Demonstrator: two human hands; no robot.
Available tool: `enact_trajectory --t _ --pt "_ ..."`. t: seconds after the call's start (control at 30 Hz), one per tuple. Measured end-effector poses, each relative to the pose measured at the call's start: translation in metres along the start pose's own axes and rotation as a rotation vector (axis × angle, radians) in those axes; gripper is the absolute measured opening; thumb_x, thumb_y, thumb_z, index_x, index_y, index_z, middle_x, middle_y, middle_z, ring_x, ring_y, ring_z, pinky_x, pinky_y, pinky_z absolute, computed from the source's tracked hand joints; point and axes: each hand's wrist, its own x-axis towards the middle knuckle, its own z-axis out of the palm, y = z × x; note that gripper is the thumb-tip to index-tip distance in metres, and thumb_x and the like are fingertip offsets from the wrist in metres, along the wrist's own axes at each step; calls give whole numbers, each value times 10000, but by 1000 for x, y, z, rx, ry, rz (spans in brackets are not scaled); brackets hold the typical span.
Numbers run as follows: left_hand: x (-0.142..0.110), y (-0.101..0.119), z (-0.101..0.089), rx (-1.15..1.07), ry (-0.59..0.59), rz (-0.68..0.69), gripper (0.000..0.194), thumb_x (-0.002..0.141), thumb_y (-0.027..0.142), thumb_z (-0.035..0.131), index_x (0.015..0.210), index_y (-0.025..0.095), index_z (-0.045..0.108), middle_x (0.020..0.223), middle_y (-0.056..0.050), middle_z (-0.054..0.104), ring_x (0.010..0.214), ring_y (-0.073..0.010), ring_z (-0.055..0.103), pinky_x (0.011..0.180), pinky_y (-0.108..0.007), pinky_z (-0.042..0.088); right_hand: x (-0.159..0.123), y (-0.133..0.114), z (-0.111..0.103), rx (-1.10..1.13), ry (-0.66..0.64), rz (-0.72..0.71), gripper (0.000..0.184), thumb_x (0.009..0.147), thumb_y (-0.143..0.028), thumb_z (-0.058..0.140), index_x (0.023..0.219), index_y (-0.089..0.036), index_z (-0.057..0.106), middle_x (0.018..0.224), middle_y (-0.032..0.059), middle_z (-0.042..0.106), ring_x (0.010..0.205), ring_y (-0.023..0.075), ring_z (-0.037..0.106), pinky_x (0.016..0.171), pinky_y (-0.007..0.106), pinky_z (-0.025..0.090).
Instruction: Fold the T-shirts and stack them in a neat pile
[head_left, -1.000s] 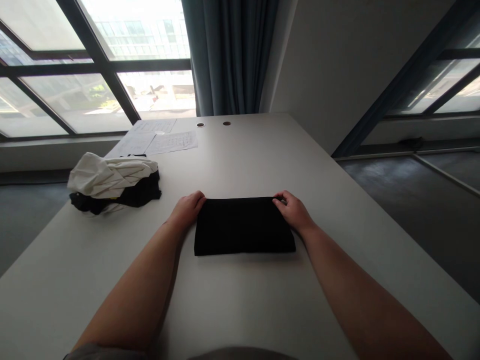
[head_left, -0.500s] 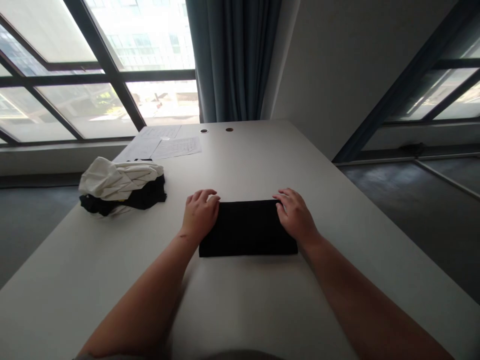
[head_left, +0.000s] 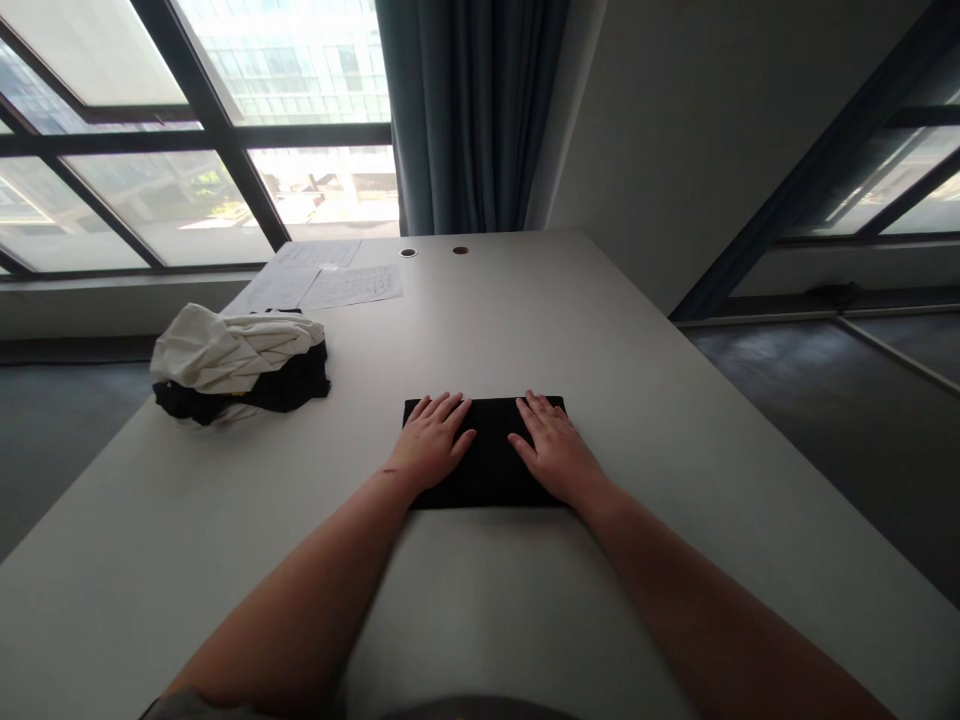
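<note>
A black folded cloth (head_left: 491, 470), roughly rectangular, lies flat on the white table (head_left: 480, 590) in front of me. My left hand (head_left: 435, 437) rests palm down on its left part, fingers stretched toward the far edge and thumb pointing inward. On the right part, my right hand (head_left: 553, 445) lies flat in the same way, its thumb toward the middle. Between the two hands a strip of the black cloth shows. Parts of its left and right sides are hidden under my hands and wrists.
A heap of white and black clothes (head_left: 240, 360) sits at the table's left edge. Behind it lie printed paper sheets (head_left: 352, 287). Two round cable holes (head_left: 408, 253) are near the far edge. A blue curtain (head_left: 472, 120) and windows stand beyond.
Both hands have moved inward from the cloth's far corners and now lie flat on top with fingers extended. The view has tilted slightly; the clothes heap looks unchanged.
</note>
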Motion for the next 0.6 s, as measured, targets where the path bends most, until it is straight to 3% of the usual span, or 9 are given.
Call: enact_trajectory --t 0.2,0.33,0.5,0.6 --pt "-1 -28 -11 -105 -37 71 487 1058 429 453 1521 303 539 1571 -44 548 1467 -251 472 1295 -476 267 1 4 -4 21 -32 -12 656 1049 -496 414 1606 -151 441 1701 140 331 1583 311 292 1291 526 256" --pt "0 -51 -13 -190 -8 -35 454 1051 417 449 1458 281 596 1432 -74 639 1352 -264 557 1206 -475 403 5 23 -6 90 -7 -39 612 1040 -476 431 1578 -190 488 1676 129 391 1572 294 322 1290 524 267" --pt "2 -56 -11 -276 45 -99 389 1033 387 458 1340 270 667 1294 -72 692 1244 -260 623 1142 -454 465 12 49 -5 222 40 -39 555 1015 -429 446 1522 -229 549 1589 113 521 1516 256 420 1258 503 345" --pt "3 -56 -10 -332 96 -126 360 1035 378 443 1267 264 695 1226 -63 713 1205 -245 644 1116 -419 487 14 53 -4 243 73 16 520 1014 -419 438 1473 -227 590 1521 118 585 1443 265 504 1257 533 329"
